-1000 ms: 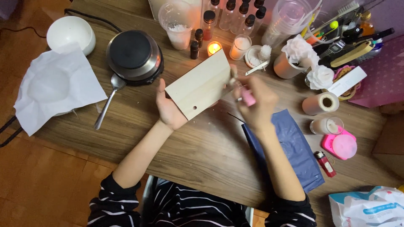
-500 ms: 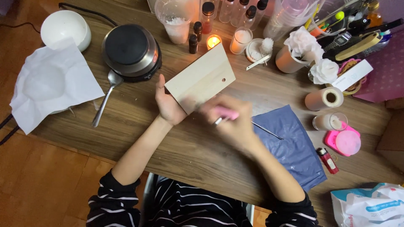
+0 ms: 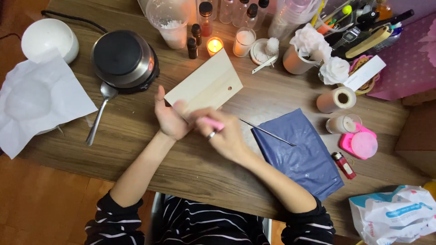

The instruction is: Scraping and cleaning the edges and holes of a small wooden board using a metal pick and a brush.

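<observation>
My left hand (image 3: 169, 119) holds the near corner of a pale wooden board (image 3: 204, 84), tilted up off the wooden table (image 3: 136, 149). My right hand (image 3: 222, 134), a ring on one finger, is closed around a small pink object (image 3: 213, 123) right beside the left hand at the board's lower edge. A thin metal rod (image 3: 268, 132) lies just right of my right hand, its tip on a dark blue plastic sheet (image 3: 302, 152).
A small black and steel pot (image 3: 123, 59) with a spoon (image 3: 101, 112) stands at the left, near crumpled white paper (image 3: 38, 102) and a white bowl (image 3: 47, 38). A lit candle (image 3: 214, 45), bottles and jars line the back. A pink mould (image 3: 361, 144) and a lighter (image 3: 344, 165) sit right.
My right hand has swung from the board's right side down and left with the pink object, meeting the left hand at the board's lower edge. The rod now lies exposed.
</observation>
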